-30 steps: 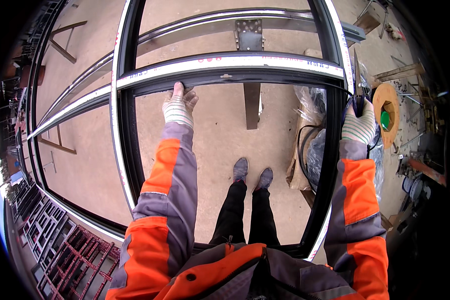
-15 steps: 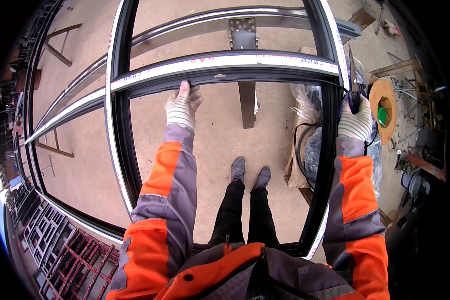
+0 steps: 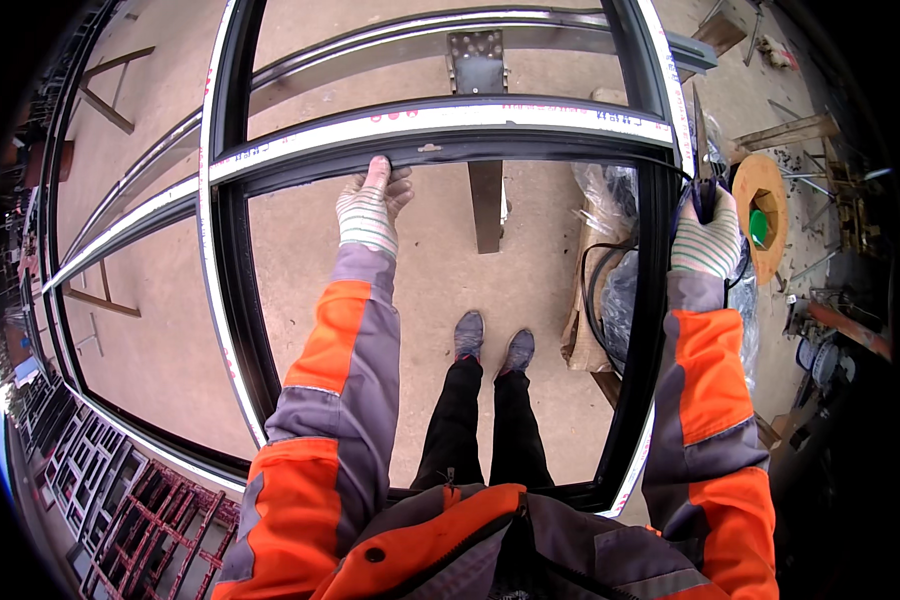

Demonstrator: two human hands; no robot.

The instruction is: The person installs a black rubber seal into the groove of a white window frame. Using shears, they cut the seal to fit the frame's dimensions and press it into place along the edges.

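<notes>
A large black window frame (image 3: 232, 300) with white protective film lies in front of me, split by a crossbar (image 3: 430, 118). Along the near side of that bar runs a thin black rubber seal (image 3: 530, 156), whose right end trails over the frame's corner to my right hand. My left hand (image 3: 370, 208), in a striped white glove, presses its thumb on the seal at the bar's near edge, fingers curled below. Outside the right edge, my gloved right hand (image 3: 708, 238) grips dark-handled scissors (image 3: 703, 150), blades pointing away. Whether it also pinches the seal is hidden.
A grey metal support (image 3: 478, 70) stands beneath the frame. Under its right side lie clear plastic wrap (image 3: 620, 310) and brown cardboard (image 3: 582, 310). An orange-brown spool (image 3: 760, 195) is at the right, near wooden trestles (image 3: 785, 133). Dark red metal racks (image 3: 165, 525) stand lower left.
My left hand has slid a little to the right along the crossbar. The right hand still holds the scissors at the frame's corner. The whole view has shifted slightly.
</notes>
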